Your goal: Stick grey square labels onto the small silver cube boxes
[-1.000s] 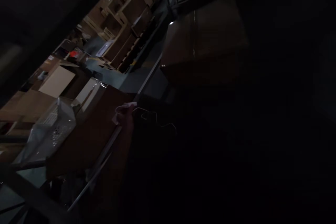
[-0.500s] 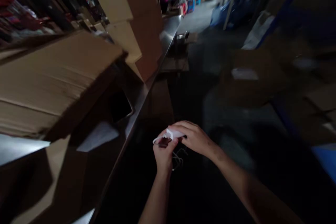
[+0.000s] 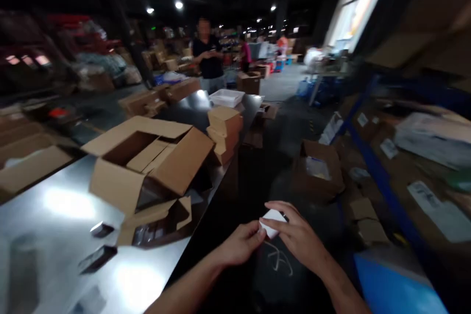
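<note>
Nearest, low in the middle, the left hand [image 3: 241,244] and right hand [image 3: 299,235] meet over the dark floor, fingers curled and pinching a small white object [image 3: 272,219] between them; thin white cord [image 3: 279,261] dangles below. To the left lies a shiny metal table [image 3: 66,216] carrying an open cardboard box [image 3: 147,162]. Farther on stands a stack of small boxes [image 3: 224,132], then a white tray [image 3: 227,97]. At the far end stands a person in a dark shirt [image 3: 208,59].

On the left, the near part of the worktop [image 3: 55,216] lies bare and open to a reach, while farther along an open cardboard box [image 3: 147,162] and a stack of small boxes [image 3: 224,132] block it. The dark aisle floor [image 3: 272,157] in the middle is free, hemmed on the right by a floor carton [image 3: 318,169] and the blue shelf rack [image 3: 371,167].
</note>
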Available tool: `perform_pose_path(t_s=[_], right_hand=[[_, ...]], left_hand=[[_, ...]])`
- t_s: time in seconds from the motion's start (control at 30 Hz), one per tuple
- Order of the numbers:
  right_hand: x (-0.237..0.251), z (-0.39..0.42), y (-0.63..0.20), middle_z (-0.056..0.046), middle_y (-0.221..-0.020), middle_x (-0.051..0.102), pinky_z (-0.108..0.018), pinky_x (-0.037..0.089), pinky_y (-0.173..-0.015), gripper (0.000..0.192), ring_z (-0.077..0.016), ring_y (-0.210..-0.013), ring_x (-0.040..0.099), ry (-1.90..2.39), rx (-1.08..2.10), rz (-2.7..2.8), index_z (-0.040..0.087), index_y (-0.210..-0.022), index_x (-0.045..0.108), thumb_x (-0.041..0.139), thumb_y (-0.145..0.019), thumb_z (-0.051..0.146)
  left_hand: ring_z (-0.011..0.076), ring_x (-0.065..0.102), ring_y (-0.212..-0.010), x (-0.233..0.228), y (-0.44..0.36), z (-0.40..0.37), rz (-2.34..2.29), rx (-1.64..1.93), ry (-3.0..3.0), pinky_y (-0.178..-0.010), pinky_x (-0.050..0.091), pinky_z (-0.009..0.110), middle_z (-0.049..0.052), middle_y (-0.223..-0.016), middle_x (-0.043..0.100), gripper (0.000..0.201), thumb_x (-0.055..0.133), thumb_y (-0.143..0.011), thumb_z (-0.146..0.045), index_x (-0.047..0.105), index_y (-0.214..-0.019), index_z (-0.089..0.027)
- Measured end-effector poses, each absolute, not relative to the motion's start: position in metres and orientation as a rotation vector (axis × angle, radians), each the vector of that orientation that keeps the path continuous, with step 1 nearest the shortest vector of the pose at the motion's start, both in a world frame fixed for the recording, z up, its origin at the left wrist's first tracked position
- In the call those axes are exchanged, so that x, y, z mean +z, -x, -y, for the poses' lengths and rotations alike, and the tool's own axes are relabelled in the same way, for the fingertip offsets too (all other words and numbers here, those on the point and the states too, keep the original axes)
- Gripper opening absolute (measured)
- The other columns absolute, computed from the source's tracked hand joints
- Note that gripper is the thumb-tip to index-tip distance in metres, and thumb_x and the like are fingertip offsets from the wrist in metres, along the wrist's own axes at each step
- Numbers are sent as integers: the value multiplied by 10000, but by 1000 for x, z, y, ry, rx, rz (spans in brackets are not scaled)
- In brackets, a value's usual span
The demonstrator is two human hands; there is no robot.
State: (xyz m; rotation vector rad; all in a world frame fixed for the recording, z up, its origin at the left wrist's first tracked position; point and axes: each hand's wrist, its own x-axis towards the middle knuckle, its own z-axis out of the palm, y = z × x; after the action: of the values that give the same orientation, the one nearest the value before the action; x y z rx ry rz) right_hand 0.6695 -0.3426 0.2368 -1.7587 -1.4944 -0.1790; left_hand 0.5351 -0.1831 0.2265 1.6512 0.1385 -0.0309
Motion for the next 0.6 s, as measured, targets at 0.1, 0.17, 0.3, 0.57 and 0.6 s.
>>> perform_pose_path(t_s=[0.1,0.17,0.3,0.57,0.6], right_hand=[[259,338,-640,-92,-1517,508,-478,601,-977,485,-286,-1250,645,1545,100,1276,403,-1326,663,620,-905,167],[268,329,-614,-129,-1588,431,-572,593,-951,678,-346,-1248,649,1311,420,1036,433,-1513,442,688,-890,323],[277,293,-540,-198,-1371,645,-651,487,-1054,638,-385,-1249,646,1202,871,726,291,-1462,500,590,-905,589],[289,194,-335,-119,-1052,783,-413,589,-878,557,-284,-1001,745,1197,1085,698,247,-1213,608,655,-848,665],[294,188,-308,-100,-1015,789,-380,591,-829,564,-261,-936,748,1164,1112,684,244,-1198,617,677,-832,668]], left_hand=[[117,428,-553,262,-496,193,-229,109,-1572,-528,320,245,-23,-611,481,736,418,-858,-850,671,-906,-160],[115,424,-560,277,-468,196,-299,230,-1547,-528,321,238,-29,-616,487,622,497,-878,-774,667,-892,-176],[122,476,-643,288,-398,193,-444,452,-1593,-590,350,235,-22,-711,527,265,558,-951,-425,630,-850,-191],[172,552,-658,292,-205,157,-763,734,-1593,-615,379,295,27,-773,646,304,543,-955,-479,694,-932,-216],[173,558,-651,293,-183,154,-759,736,-1572,-607,384,296,37,-764,655,351,503,-973,-504,684,-900,-212]])
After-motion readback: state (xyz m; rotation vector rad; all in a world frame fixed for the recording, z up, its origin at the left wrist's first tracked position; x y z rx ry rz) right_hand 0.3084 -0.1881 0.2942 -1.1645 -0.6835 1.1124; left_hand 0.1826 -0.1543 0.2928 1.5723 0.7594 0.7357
